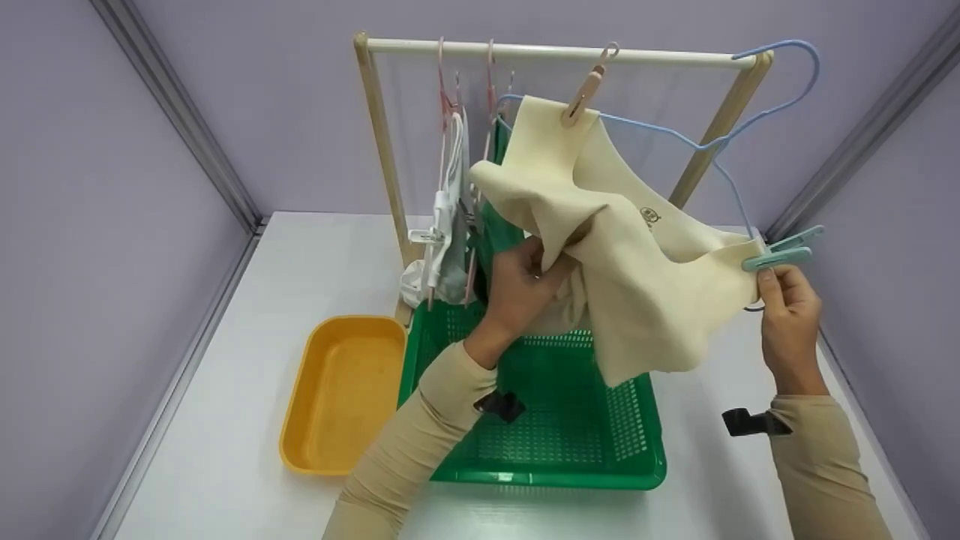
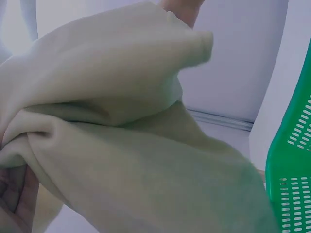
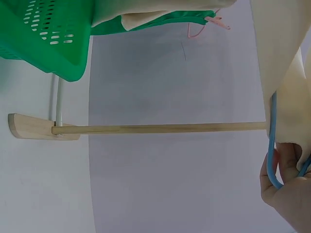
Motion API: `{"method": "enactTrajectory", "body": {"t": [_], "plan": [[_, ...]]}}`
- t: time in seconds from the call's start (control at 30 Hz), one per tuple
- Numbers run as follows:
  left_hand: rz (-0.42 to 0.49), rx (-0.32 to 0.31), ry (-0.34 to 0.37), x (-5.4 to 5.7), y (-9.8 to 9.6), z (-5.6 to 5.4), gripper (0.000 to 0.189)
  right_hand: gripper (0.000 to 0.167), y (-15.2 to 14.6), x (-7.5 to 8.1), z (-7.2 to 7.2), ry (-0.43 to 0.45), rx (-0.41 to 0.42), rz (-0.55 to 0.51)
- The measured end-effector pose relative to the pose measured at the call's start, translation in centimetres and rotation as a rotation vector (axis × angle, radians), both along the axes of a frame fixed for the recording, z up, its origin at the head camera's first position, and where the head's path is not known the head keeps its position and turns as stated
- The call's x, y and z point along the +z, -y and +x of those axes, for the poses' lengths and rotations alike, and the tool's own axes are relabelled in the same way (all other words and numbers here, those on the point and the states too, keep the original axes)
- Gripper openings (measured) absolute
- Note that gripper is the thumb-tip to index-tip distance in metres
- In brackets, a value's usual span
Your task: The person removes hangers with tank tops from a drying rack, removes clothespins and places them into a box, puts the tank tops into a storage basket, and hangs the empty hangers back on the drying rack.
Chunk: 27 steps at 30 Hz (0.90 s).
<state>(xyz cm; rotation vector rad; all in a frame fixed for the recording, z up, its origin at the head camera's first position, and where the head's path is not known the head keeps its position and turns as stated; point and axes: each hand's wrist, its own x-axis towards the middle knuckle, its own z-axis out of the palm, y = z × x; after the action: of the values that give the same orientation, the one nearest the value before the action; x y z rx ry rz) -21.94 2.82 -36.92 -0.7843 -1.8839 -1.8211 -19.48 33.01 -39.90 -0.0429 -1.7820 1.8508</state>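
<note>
Cloth (image 1: 637, 285) hangs aslant on a blue hanger (image 1: 712, 143) sloping down to the right hand (image 1: 795, 319), whose grip clamps the hanger's low end beside a teal clip (image 1: 780, 259); the cloth spreads leftward to the left hand (image 1: 519, 292), pinching its folds above a green basket (image 1: 562, 478).

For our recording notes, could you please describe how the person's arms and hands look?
The person wears creased, long beige sleeves. A small black attachment sticks out near the left hand, another near the right hand. Both hands are ungloved. No printed markings show on the sleeves.
</note>
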Motion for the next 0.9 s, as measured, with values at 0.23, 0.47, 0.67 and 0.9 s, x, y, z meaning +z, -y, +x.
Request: {"method": "enactTrajectory", "body": {"t": [0.23, 0.47, 0.67, 0.9], "plan": [[-0.004, -0.037, 0.017, 0.2, 0.0, 0.9, 0.016, 0.018, 0.0, -0.1, 0.0, 0.014, -0.027, 0.025], [-0.048, -0.088, 0.061, -0.3, 0.2, 1.7, 0.018, 0.018, -0.1, -0.2, 0.1, 0.040, -0.034, 0.057], [-0.119, -0.081, 0.082, -0.9, 0.5, 2.3, 0.016, 0.019, 0.0, -0.3, 0.2, 0.026, -0.019, 0.052], [-0.154, -0.110, 0.096, -1.6, 0.9, 2.6, 0.015, 0.015, 0.0, -0.4, 0.3, -0.028, 0.043, 0.021]]}}
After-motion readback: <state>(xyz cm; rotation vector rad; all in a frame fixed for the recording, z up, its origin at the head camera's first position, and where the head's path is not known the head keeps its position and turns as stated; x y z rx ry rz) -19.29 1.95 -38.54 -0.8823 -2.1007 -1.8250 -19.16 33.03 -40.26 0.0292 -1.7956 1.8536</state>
